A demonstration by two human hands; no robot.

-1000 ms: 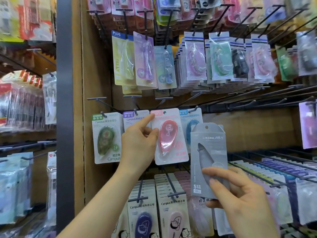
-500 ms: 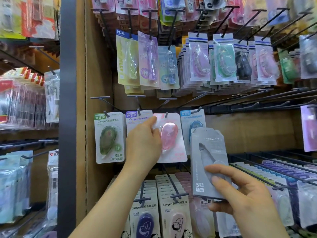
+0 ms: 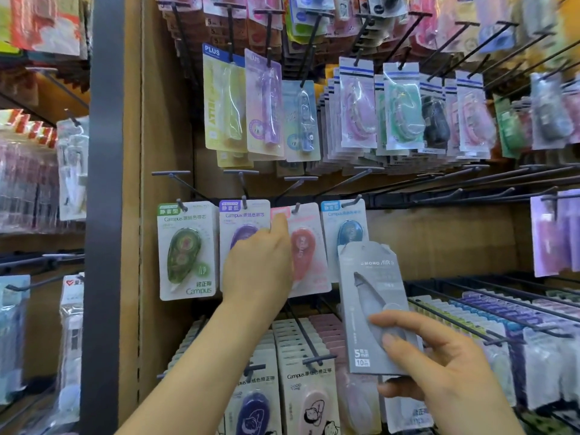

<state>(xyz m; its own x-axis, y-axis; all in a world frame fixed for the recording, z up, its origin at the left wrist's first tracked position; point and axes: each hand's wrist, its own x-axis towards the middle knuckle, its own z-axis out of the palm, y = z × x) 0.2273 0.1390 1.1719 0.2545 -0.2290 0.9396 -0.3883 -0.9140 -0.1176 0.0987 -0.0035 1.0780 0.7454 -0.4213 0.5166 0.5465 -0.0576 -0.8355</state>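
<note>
Pink pack [image 3: 309, 249] hangs on hook [image 3: 296, 208]. Left hand [image 3: 260, 265] grips its left edge, fingers curled onto card, forefinger up at top corner. Right hand [image 3: 439, 372] pinches grey pack [image 3: 370, 296] by lower end, thumb on front. Grey pack upright, just right of pink pack and lower. Purple pack [image 3: 238, 221] just left of pink pack, green pack [image 3: 185, 249] further left, blue pack [image 3: 345, 224] just right.

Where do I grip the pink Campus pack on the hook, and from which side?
Grip the flat card margin of the pink pack along its left edge, coming from the front left, where the left hand is. The blister bulges mid-card, and the grey pack in the right hand crowds the right side. Likely then slide it forward off the hook.
</note>
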